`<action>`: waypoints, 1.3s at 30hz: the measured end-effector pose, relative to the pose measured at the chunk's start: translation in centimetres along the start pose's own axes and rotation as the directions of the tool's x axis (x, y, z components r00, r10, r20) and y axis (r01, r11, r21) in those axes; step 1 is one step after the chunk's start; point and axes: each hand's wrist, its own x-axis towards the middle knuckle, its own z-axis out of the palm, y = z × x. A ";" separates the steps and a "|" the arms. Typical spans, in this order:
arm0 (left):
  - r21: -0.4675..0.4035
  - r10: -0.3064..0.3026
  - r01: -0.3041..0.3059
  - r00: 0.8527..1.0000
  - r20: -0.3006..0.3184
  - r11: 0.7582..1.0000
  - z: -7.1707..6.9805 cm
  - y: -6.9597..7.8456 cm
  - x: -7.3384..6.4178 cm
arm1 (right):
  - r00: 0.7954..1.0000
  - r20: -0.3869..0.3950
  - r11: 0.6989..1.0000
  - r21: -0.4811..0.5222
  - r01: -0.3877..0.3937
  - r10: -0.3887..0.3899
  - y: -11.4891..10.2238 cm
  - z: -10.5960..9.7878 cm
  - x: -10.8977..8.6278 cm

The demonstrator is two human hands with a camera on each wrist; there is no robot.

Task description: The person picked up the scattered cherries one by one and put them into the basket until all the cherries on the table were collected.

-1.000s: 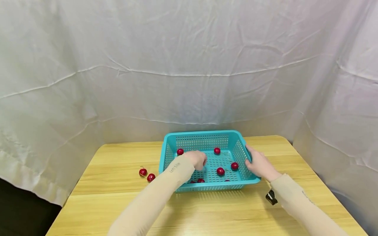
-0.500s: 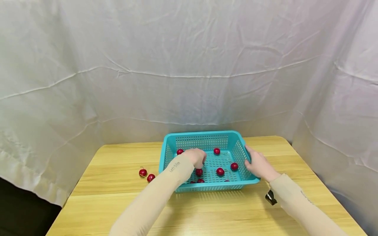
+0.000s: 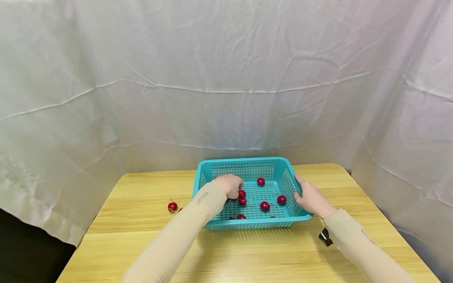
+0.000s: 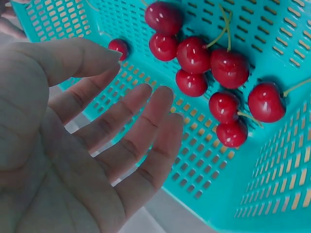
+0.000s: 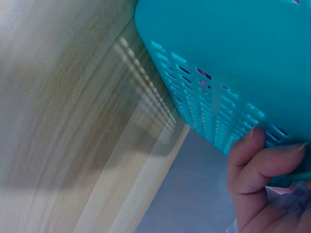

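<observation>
Inside a turquoise plastic basket (image 3: 249, 222), my left hand (image 3: 229, 185) hovers over the left part. In the left wrist view the fingers of the left hand (image 4: 92, 126) are spread and loosely bent, holding nothing. Beside them a cluster of red cherries (image 4: 194, 54), some with green stems, lies on the basket floor. A lone cherry (image 4: 119, 47) shows just past the thumb tip. My right hand (image 3: 312, 197) grips the basket's right rim, its bent fingers (image 5: 272, 162) against the outer wall in the right wrist view.
On the wooden table (image 3: 247, 255), left of the basket, lies a cherry (image 3: 172, 206) with a stem; another is mostly hidden by my left sleeve. More cherries (image 3: 265, 206) are scattered across the basket. A black object (image 3: 325, 237) shows by my right wrist. Pale curtains (image 3: 240, 86) surround the table.
My left hand has shifted left and slightly back, its fingers loosening. Cherries now show beside it where the basket floor was bare or hidden. My right hand stays on the rim.
</observation>
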 end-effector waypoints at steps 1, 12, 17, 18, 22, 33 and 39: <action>-0.004 -0.005 0.005 1.000 0.005 1.000 -0.2 -0.1 -0.1 | 1.000 0.000 1.000 0.000 0.001 -0.001 0.0 0.0 0.0; -0.057 -0.032 0.031 0.999 -0.014 0.998 -1.1 -2.2 -0.6 | 1.000 -0.001 1.000 -0.004 0.007 -0.007 -0.1 -0.1 0.0; -0.094 -0.039 0.036 0.999 -0.027 0.995 -1.5 -3.6 -1.0 | 1.000 -0.001 1.000 -0.014 0.011 -0.011 -0.1 -0.1 0.0; -0.100 -0.039 0.036 0.999 -0.029 0.994 -1.6 -3.8 -1.1 | 1.000 -0.001 1.000 -0.014 0.013 -0.013 -0.1 -0.1 0.1; -0.105 -0.015 0.009 0.998 -0.061 0.994 -2.0 -4.9 -1.5 | 1.000 -0.001 1.000 -0.023 0.017 -0.017 0.0 -0.1 0.1; -0.135 -0.010 -0.035 0.948 -0.318 0.990 -2.4 -8.7 -3.4 | 1.000 0.001 0.999 -0.025 0.022 -0.021 -0.2 -0.2 0.1; -0.201 -0.084 -0.017 0.871 -0.484 0.980 -1.6 -11.0 -4.8 | 1.000 0.012 0.999 -0.037 0.011 -0.010 -0.2 -0.1 0.1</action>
